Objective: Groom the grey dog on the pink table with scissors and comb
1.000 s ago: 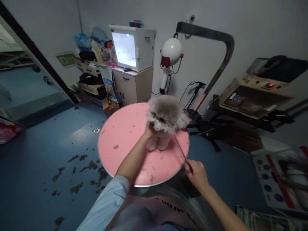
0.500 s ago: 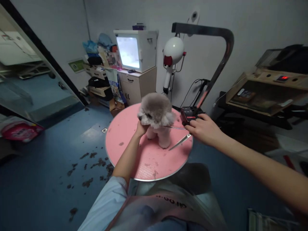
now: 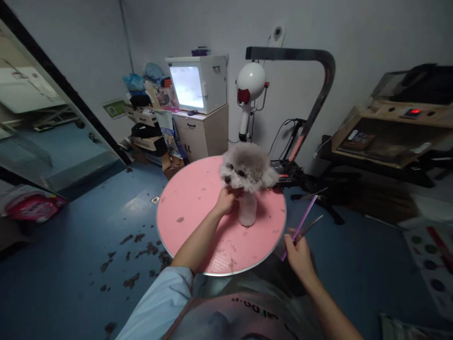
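Note:
A small grey fluffy dog (image 3: 247, 170) stands on a round pink grooming table (image 3: 191, 203). My left hand (image 3: 225, 200) is closed under the dog's chin and holds its muzzle. My right hand (image 3: 299, 252) hovers off the table's right edge, closed on a purple comb (image 3: 300, 225) and scissors (image 3: 311, 224) that point up and to the right, away from the dog. A pale blue sleeve covers my left upper arm.
A black grooming arm (image 3: 318, 89) curves over the table. Behind stand a white hair dryer (image 3: 249, 89), a lit white cabinet (image 3: 196, 82) on a beige cupboard, and piled clutter. A wooden box (image 3: 389, 132) sits at the right. Fur clumps (image 3: 141, 245) lie on the blue floor.
My right hand pulled back from beside the dog to off the table's near right edge, now showing a purple comb with the scissors. The dog's head turned toward me.

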The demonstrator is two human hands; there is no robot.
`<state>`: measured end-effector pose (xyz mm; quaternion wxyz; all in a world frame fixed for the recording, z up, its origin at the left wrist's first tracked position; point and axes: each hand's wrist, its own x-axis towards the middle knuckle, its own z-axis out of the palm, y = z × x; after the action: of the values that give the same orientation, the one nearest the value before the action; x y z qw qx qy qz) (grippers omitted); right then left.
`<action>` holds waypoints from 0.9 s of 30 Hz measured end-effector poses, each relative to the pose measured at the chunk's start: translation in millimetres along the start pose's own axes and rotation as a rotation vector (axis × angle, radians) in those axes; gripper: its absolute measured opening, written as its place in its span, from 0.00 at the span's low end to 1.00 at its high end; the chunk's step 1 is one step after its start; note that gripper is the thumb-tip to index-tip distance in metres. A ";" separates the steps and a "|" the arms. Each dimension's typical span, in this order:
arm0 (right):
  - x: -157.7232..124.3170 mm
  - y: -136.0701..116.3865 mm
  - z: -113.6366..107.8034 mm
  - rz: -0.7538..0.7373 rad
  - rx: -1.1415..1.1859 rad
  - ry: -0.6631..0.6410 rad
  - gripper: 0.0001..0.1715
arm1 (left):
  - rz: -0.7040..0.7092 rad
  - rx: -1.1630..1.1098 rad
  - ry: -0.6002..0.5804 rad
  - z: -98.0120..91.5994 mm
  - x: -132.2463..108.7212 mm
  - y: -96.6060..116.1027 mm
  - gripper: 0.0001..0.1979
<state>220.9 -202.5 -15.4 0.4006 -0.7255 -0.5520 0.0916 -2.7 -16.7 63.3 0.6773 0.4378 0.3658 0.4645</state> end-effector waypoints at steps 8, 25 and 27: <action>112.9 -81.2 -112.5 -0.628 -0.437 0.302 0.13 | -0.356 -0.810 -0.044 11.9 14.0 63.6 0.12; 45.5 -140.5 -70.6 -0.525 -0.341 0.114 0.16 | -0.348 -1.059 -0.302 32.0 -1.0 23.8 0.14; 35.0 -143.5 -52.8 -0.574 -0.314 0.006 0.18 | -0.321 -1.079 -0.299 39.3 -0.3 18.6 0.17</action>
<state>159.9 -187.2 128.3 0.2947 -0.5936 -0.7402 -0.1134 26.9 -23.5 94.4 0.9108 0.0306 0.0395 0.4099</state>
